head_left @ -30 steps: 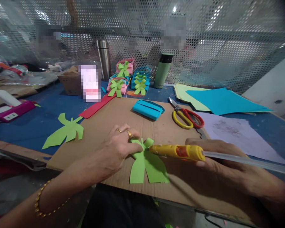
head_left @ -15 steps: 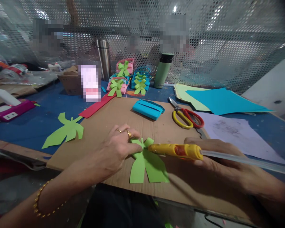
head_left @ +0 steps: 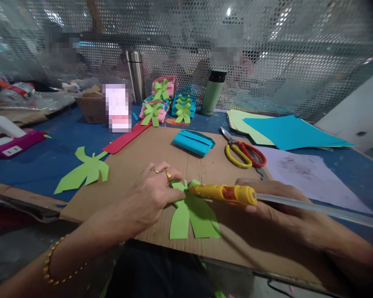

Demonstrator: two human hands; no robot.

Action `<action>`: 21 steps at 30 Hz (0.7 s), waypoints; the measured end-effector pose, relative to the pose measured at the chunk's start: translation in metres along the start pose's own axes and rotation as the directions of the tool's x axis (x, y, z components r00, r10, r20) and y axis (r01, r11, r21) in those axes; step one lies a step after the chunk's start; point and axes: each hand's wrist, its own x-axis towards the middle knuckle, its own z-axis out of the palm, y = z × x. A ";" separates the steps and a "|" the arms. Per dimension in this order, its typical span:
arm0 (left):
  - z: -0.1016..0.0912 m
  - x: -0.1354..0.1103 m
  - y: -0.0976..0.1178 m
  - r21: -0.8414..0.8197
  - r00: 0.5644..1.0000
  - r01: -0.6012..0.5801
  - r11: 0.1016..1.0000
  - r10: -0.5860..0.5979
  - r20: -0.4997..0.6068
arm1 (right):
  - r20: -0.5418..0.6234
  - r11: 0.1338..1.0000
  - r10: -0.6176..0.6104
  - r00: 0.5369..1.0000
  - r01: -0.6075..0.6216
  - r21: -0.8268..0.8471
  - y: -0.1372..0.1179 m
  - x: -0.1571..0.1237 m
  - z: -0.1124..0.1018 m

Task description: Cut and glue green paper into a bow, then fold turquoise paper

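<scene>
My left hand (head_left: 155,194) pinches the knot of a light green paper bow (head_left: 191,211) lying on a sheet of brown cardboard (head_left: 133,163). Two rings sit on its fingers. My right hand (head_left: 276,203) grips a yellow and orange glue gun (head_left: 224,193) with a clear glue stick (head_left: 313,209) trailing to the right. The gun's tip touches the middle of the bow, right beside my left fingertips.
On the cardboard lie a folded blue paper piece (head_left: 193,142) and red-and-yellow scissors (head_left: 244,152). A green paper cut-out (head_left: 85,169), a red strip (head_left: 126,140), finished bowed boxes (head_left: 169,103), two flasks (head_left: 212,92), and coloured sheets (head_left: 286,130) sit on the blue table. A mesh screen stands behind.
My right hand has slid the glue gun a little to the left, so its tip now reaches the bow's centre. My left hand has kept its pinch.
</scene>
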 end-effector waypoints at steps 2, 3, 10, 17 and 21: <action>0.000 0.000 0.000 -0.004 1.000 -0.005 1.000 0.005 -0.007 | 0.002 1.000 0.014 1.000 -0.014 0.000 -0.001 -0.001 0.000; 0.000 -0.001 0.000 -0.006 1.000 -0.008 1.000 0.008 -0.008 | 0.000 1.000 0.012 1.000 -0.012 -0.003 -0.002 -0.001 -0.001; -0.002 -0.001 -0.002 -0.001 1.000 -0.002 1.000 0.002 -0.002 | -0.013 0.994 -0.102 0.995 0.102 -0.042 -0.003 -0.003 -0.007; -0.001 -0.001 -0.001 0.010 1.000 0.011 1.000 -0.011 0.023 | 0.032 0.994 -0.087 0.996 0.089 -0.065 -0.002 -0.006 -0.009; -0.002 0.000 0.000 0.003 1.000 0.006 1.000 -0.006 0.023 | 0.019 0.993 -0.108 0.994 0.108 -0.053 -0.003 -0.007 -0.010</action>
